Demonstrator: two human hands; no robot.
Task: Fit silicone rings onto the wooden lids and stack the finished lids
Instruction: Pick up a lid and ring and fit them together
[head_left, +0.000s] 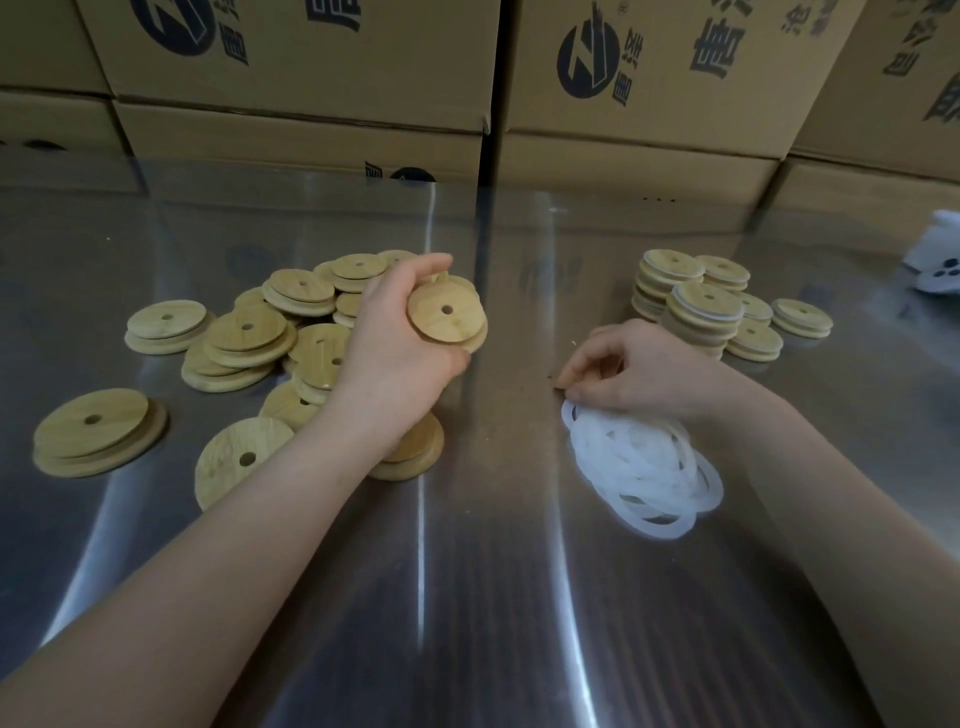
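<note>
My left hand (397, 332) grips a round wooden lid (445, 318) with a centre hole, lifted above the table at the right edge of a loose heap of bare wooden lids (249, 338). My right hand (631, 370) reaches down with curled fingers and pinches a ring at the top of a pile of translucent white silicone rings (644, 467). Behind my right hand stand short stacks of lids fitted with rings (701, 312).
The work surface is a shiny steel table (493, 597). Stacked cardboard boxes (649, 88) wall off the far edge. A white bag (937, 260) lies at the far right. Single lids lie at the near left (98, 431).
</note>
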